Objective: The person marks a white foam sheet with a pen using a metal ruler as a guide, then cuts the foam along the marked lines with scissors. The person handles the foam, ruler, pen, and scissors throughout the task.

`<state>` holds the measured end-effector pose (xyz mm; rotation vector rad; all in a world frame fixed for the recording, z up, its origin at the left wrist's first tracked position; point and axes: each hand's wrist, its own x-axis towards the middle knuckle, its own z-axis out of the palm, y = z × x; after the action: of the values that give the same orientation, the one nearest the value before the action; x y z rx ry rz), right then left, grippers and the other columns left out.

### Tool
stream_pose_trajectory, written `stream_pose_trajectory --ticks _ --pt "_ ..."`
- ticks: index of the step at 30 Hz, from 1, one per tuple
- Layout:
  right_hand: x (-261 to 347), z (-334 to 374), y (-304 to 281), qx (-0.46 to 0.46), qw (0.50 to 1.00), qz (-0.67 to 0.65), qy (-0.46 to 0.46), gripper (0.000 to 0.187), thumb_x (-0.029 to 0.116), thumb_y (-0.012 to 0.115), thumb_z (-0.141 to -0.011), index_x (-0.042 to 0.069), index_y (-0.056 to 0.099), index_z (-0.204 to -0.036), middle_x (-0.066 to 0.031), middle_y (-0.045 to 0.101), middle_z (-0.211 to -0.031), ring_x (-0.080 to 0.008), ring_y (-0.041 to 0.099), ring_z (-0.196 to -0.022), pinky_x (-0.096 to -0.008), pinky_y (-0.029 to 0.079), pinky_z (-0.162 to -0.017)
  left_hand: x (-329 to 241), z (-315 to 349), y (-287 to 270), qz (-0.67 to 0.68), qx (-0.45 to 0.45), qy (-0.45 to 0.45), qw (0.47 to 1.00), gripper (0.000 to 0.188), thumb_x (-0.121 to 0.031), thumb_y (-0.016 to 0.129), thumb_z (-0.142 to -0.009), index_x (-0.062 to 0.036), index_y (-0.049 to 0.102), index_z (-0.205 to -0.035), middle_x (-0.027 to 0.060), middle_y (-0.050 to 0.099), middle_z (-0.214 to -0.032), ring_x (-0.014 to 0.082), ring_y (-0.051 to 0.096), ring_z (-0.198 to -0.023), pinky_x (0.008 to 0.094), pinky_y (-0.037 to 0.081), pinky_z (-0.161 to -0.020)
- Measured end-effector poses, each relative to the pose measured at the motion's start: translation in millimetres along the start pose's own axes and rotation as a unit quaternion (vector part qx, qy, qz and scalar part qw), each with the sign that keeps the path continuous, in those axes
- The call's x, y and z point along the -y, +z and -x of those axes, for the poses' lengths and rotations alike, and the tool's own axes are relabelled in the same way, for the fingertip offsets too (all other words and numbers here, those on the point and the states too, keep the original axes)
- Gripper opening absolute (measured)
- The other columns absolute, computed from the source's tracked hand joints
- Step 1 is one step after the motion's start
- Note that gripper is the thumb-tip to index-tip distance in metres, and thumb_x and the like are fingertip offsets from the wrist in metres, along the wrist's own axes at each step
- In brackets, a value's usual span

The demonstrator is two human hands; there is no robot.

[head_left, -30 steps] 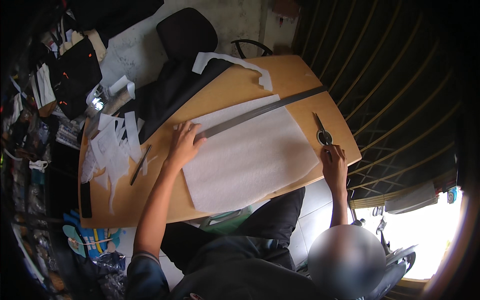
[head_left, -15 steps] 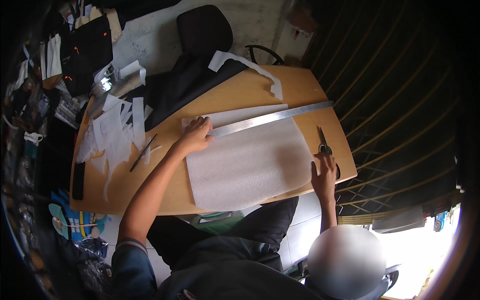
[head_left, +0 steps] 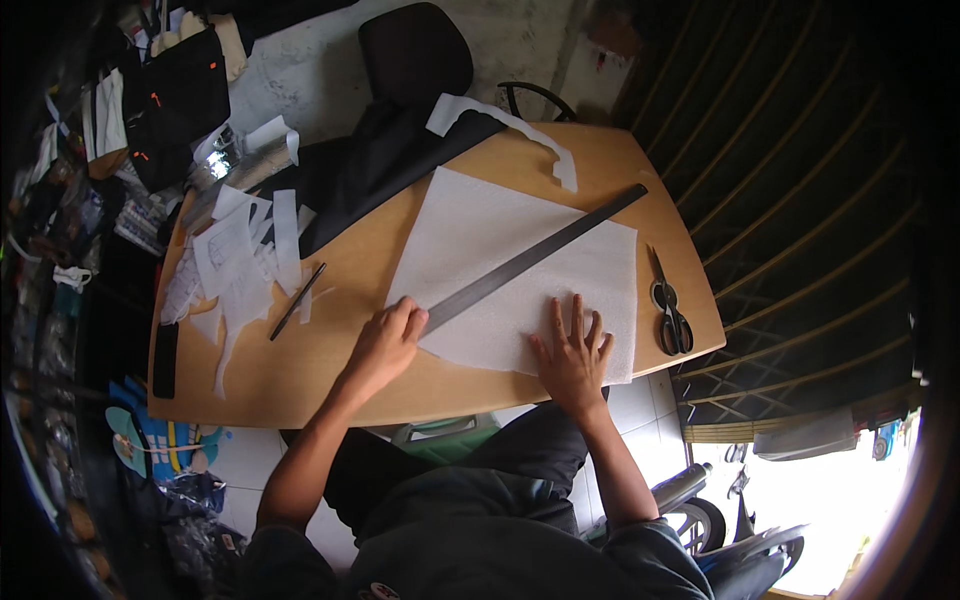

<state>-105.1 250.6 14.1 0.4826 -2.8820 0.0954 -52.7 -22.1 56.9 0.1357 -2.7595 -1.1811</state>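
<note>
While clasping in the left hand (head_left: 388,335) the near end of a metal ruler (head_left: 535,257), resting the right hand (head_left: 575,362), splayed and empty, on the white sheet (head_left: 480,220) upon the worktop (head_left: 350,275); apparently aligning both, next requiring steady pressure.

wooden table (head_left: 270,385) | white sheet (head_left: 500,312) | black scissors (head_left: 668,300) | dark pen (head_left: 298,302) | white scraps (head_left: 233,262) | black fabric (head_left: 360,165)

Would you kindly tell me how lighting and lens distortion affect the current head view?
Head view: the opening at lower right is washed out to white; same view, the gate has bars that bow, and the picture's corners fall black; there too, the ruler looks dull grey, and the right hand shows distinct fingers against the pale sheet.
</note>
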Motion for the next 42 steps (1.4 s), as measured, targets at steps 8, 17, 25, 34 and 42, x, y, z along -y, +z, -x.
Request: stream_pose_trajectory --ticks 8,17,25,34,42 --pt "15.8 10.2 -26.5 0.018 1.0 -0.011 -0.011 0.07 0.051 0.067 -0.084 0.011 0.05 -0.139 -0.0214 0.044 -0.131 -0.0392 0.049 -0.106 -0.0487 0.045 -0.079 -12.1 96.9 43.2 0.048 -0.049 -0.089 0.994 0.019 -0.017 0.047 -0.102 -0.0002 0.053 -0.097 0.0214 0.06 -0.078 0.0407 0.06 -0.074 0.0451 0.046 -0.067" --pt "20.6 14.1 -32.4 0.061 0.993 -0.097 -0.005 0.07 0.045 0.074 -0.08 0.0 0.054 -0.129 -0.0201 0.049 -0.118 -0.0369 0.054 -0.1 -0.0443 0.051 -0.077 -23.4 139.2 36.7 0.005 -0.076 -0.096 0.992 0.018 -0.016 0.045 -0.102 0.0006 0.052 -0.098 0.0237 0.059 -0.083 0.0448 0.058 -0.077 0.0475 0.044 -0.067" --pt "-22.5 -71.8 -0.4 -0.045 0.988 -0.045 -0.14 0.075 0.058 0.069 -0.08 0.018 0.05 -0.14 -0.016 0.042 -0.146 -0.0354 0.041 -0.129 -0.0565 0.037 -0.097 -17.6 175.1 50.0 0.034 -0.112 -0.102 0.988 0.015 -0.013 0.046 -0.1 0.0006 0.052 -0.098 0.0224 0.058 -0.083 0.0438 0.058 -0.075 0.0478 0.046 -0.067" --pt "13.9 -60.7 -14.4 0.092 0.994 0.034 0.043 0.086 0.073 0.052 -0.083 0.016 0.04 -0.147 -0.0229 0.04 -0.142 -0.0458 0.043 -0.12 -0.0599 0.039 -0.091 -18.6 187.5 40.3 0.035 -0.098 -0.154 0.983 0.018 -0.016 0.045 -0.1 0.0001 0.053 -0.097 0.0206 0.056 -0.081 0.0397 0.058 -0.071 0.046 0.046 -0.065" --pt "-4.0 -55.0 -20.0 0.089 0.993 0.059 0.04 0.085 0.07 0.059 -0.081 0.008 0.048 -0.138 -0.017 0.048 -0.122 -0.036 0.05 -0.105 -0.0481 0.041 -0.085 -7.9 206.1 23.1 0.01 -0.108 -0.251 0.962 0.019 -0.016 0.048 -0.098 0.0005 0.056 -0.095 0.0193 0.058 -0.077 0.0361 0.06 -0.068 0.0425 0.047 -0.065"
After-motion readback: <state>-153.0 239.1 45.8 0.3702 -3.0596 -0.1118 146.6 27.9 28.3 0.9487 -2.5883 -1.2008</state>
